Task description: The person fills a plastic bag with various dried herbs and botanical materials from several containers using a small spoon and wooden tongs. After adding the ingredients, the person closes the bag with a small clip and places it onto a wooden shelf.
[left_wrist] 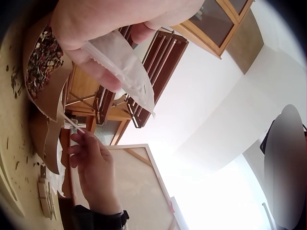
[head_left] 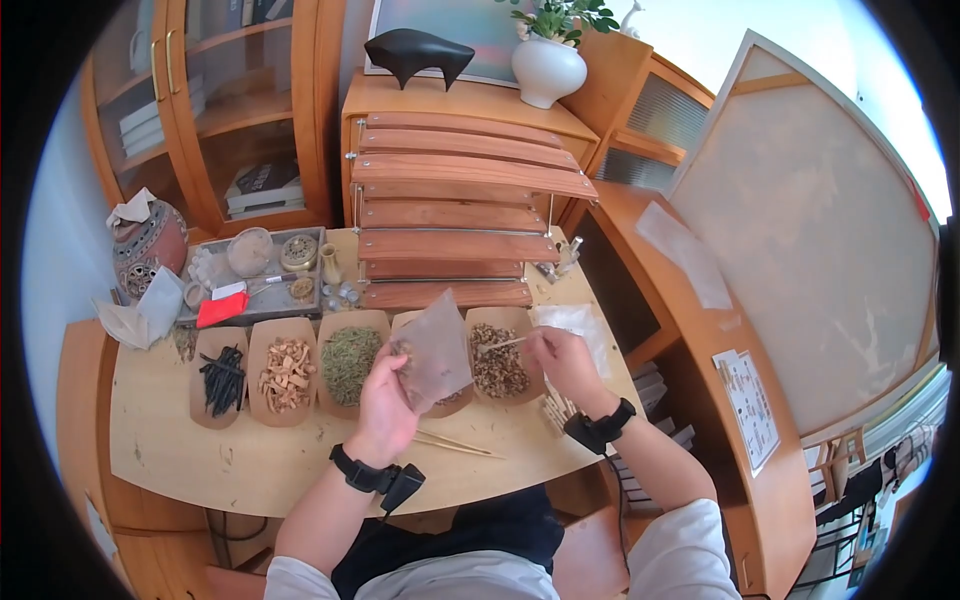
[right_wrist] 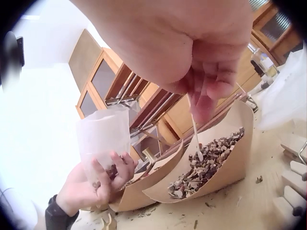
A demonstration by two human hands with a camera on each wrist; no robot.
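Note:
My left hand (head_left: 386, 412) holds a translucent pouch (head_left: 442, 352) upright above the paper trays. In the right wrist view, some dark bits show in the bottom of the pouch (right_wrist: 106, 134). My right hand (head_left: 568, 366) pinches the handle of a small pale spoon (head_left: 503, 343). The bowl of the spoon (right_wrist: 200, 155) is right at the brown chopped dried herbs (right_wrist: 211, 160) in the rightmost kraft-paper tray (right_wrist: 244, 123). Behind the pouch, another paper tray (left_wrist: 53, 98) with a mixed red and green herb blend is partly hidden.
Further left stand paper trays of green leaves (head_left: 350, 365), pale chips (head_left: 286, 374) and black strips (head_left: 222, 380). Wooden clips (head_left: 563, 414) and a clear plastic bag (head_left: 578, 325) lie at right, two thin sticks (head_left: 460, 444) in front. A slatted wooden rack (head_left: 450, 215) rises behind.

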